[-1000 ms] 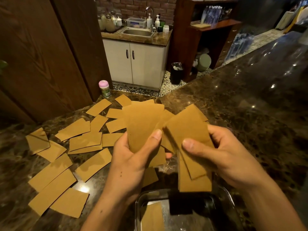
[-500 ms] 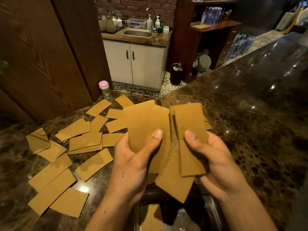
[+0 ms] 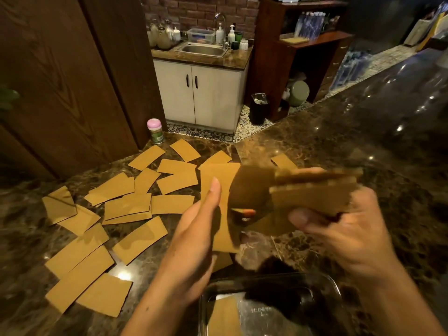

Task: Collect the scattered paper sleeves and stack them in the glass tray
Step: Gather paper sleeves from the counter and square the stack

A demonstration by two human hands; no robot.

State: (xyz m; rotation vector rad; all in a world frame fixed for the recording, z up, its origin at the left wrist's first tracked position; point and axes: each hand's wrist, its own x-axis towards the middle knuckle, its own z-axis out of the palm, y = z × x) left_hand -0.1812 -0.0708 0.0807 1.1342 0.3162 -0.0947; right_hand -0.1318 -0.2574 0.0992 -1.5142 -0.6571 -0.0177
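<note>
Several brown paper sleeves (image 3: 121, 229) lie scattered over the dark marble counter, mostly to the left. My left hand (image 3: 194, 241) grips one upright sleeve (image 3: 219, 207) with the thumb on its front. My right hand (image 3: 339, 229) holds a blurred bundle of sleeves (image 3: 312, 192) turned nearly flat, above the counter. The glass tray (image 3: 332, 284) sits at the near edge below both hands, with one sleeve (image 3: 224, 316) lying in its left side.
A small jar with a pink lid (image 3: 155, 131) stands at the counter's far left edge by the wooden wall. The counter (image 3: 363, 146) runs off to the right. Behind it are a sink cabinet (image 3: 201, 93) and wooden shelves (image 3: 303, 44).
My hands have drawn apart. The right hand swung its bundle to the right and tipped it flat; the left hand keeps a single sleeve upright.
</note>
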